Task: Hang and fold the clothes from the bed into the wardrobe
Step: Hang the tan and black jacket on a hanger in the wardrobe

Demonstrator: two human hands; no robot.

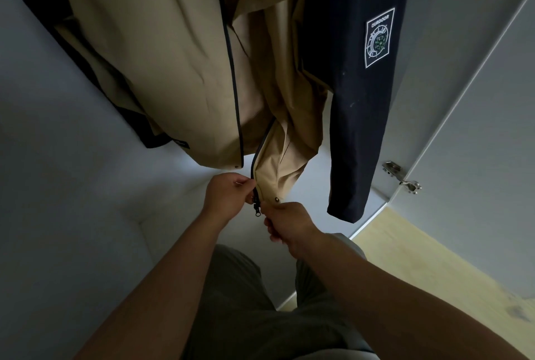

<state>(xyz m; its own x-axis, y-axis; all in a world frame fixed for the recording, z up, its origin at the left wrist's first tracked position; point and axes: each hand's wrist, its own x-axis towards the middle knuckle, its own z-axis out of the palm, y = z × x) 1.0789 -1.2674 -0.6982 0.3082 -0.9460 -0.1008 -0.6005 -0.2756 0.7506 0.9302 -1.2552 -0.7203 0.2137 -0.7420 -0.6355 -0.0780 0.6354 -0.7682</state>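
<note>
A beige jacket with dark navy sleeves hangs inside the wardrobe, its front open. Its right navy sleeve carries a white square patch. At the bottom hem, my left hand pinches the left zipper edge beside the dark zipper slider. My right hand grips the right front panel's lower corner, just below a metal snap button. The two hands are close together at the zipper's base.
The white wardrobe floor and inner walls surround the jacket. An open wardrobe door with a metal hinge stands at the right. Light wooden flooring lies beyond it. My legs in grey trousers fill the bottom.
</note>
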